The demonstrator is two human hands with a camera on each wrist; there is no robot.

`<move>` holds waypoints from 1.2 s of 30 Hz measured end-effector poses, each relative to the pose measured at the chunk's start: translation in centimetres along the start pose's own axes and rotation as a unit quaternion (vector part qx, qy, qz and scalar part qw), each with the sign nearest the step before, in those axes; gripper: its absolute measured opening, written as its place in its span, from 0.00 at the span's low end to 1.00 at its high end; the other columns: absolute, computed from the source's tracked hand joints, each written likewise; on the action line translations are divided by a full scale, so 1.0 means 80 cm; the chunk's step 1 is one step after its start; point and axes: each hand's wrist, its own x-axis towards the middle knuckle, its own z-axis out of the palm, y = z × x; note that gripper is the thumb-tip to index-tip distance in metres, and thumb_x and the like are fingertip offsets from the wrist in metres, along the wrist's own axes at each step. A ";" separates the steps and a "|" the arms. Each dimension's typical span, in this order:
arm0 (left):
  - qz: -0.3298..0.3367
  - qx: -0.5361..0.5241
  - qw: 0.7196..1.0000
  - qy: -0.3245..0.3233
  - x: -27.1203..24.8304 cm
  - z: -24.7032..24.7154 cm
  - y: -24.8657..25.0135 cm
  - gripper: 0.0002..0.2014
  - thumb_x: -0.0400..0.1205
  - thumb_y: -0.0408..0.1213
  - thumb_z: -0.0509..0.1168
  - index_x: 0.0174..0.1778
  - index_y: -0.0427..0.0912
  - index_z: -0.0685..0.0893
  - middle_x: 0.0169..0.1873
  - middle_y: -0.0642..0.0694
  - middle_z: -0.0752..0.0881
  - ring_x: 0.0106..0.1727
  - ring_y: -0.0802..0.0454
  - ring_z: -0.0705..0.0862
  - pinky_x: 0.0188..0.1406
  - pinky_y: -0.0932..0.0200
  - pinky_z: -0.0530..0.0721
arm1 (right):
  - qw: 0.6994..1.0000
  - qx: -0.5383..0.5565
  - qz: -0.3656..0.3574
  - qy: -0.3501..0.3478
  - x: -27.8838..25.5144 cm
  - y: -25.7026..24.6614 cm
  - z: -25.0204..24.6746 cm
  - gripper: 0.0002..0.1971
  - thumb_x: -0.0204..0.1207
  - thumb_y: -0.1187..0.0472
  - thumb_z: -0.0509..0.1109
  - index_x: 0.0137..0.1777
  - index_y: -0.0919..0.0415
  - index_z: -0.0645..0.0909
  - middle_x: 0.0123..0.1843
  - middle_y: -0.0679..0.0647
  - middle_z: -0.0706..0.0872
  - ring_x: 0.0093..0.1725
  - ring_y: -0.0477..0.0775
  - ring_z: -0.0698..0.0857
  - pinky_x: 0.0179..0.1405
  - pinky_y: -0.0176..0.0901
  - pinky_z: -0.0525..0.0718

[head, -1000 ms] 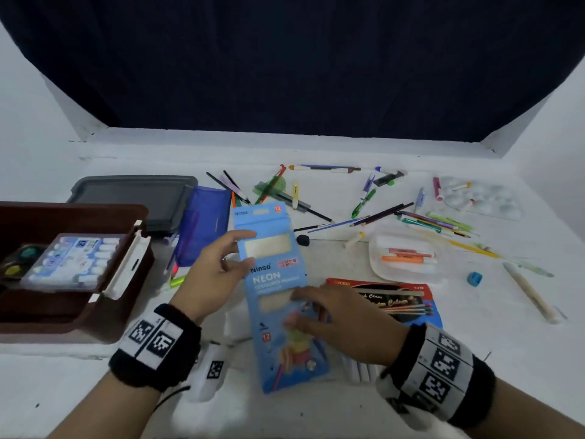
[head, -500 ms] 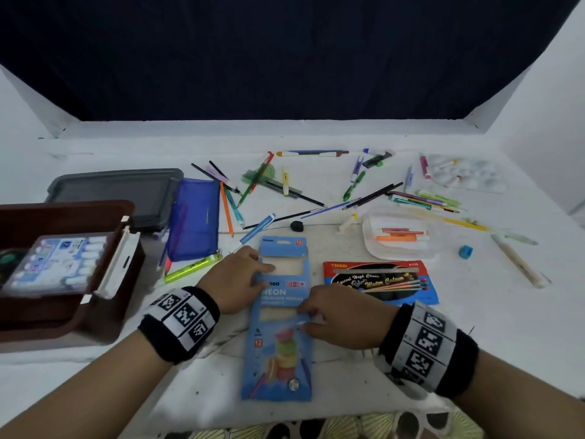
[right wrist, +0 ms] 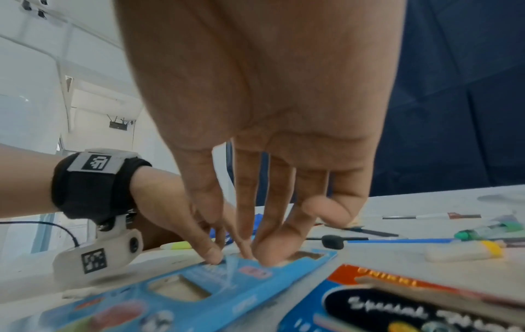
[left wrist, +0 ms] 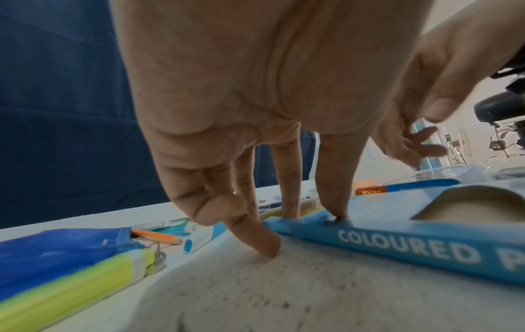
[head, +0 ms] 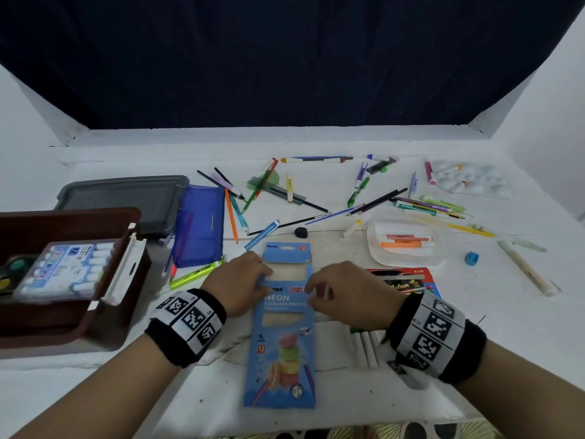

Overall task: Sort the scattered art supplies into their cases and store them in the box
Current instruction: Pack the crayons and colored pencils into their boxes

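— Where are they in the job, would you say?

— Early, I'd judge. The blue pencil box [head: 281, 324] lies flat on the surface [head: 348, 403], near edge, and most pencils [head: 373, 204] are still scattered at the back. The brown box [head: 63, 321] on the left holds only a marker case [head: 63, 270] and a few bits.

— What are the hands doing?

— Both are down on the pencil box's upper half. The left hand [head: 235, 283] has straight fingers [left wrist: 332, 202] pressing its left edge, one tip on the surface beside it. The right hand [head: 351, 296] comes in from the other side, fingers [right wrist: 267, 247] bunched, tips on the face by the window. Whether they pinch anything I can't tell; there's a pale blur there.

— So next?

— I'd guess the top flap has to be opened, one hand holding the box down, then the pencils gathered and slid in. The card looks thin, so it may buckle
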 end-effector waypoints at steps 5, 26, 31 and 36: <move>-0.007 -0.012 1.000 -0.010 0.001 -0.008 0.001 0.24 0.83 0.53 0.67 0.75 0.53 0.77 0.72 0.52 0.74 0.73 0.53 0.75 0.72 0.53 0.74 | 0.985 -0.094 0.049 0.138 0.029 0.020 -0.037 0.11 0.82 0.50 0.62 0.54 0.53 0.83 0.49 0.48 0.86 0.48 0.50 0.83 0.51 0.47 0.80; 0.021 -0.057 0.998 -0.007 0.016 -0.027 -0.012 0.24 0.80 0.52 0.72 0.72 0.54 0.79 0.64 0.52 0.82 0.57 0.55 0.82 0.54 0.60 0.79 | 0.905 -0.380 0.172 -0.084 0.124 0.034 -0.024 0.08 0.77 0.66 0.68 0.55 0.59 0.81 0.52 0.55 0.83 0.54 0.60 0.85 0.56 0.53 0.82; 0.029 -0.058 0.998 -0.008 0.020 -0.026 -0.008 0.25 0.80 0.53 0.71 0.73 0.54 0.78 0.65 0.51 0.81 0.57 0.55 0.82 0.57 0.58 0.81 | 0.905 -0.391 0.152 -0.075 0.128 0.033 -0.031 0.09 0.79 0.66 0.68 0.58 0.59 0.81 0.55 0.55 0.85 0.57 0.60 0.85 0.56 0.52 0.81; 0.027 -0.040 0.999 -0.012 0.020 -0.027 -0.006 0.26 0.81 0.53 0.70 0.75 0.53 0.77 0.66 0.50 0.80 0.59 0.53 0.82 0.58 0.56 0.82 | 0.914 -0.386 0.112 -0.044 0.126 0.033 -0.034 0.13 0.80 0.68 0.64 0.63 0.59 0.79 0.59 0.56 0.84 0.59 0.60 0.84 0.46 0.49 0.76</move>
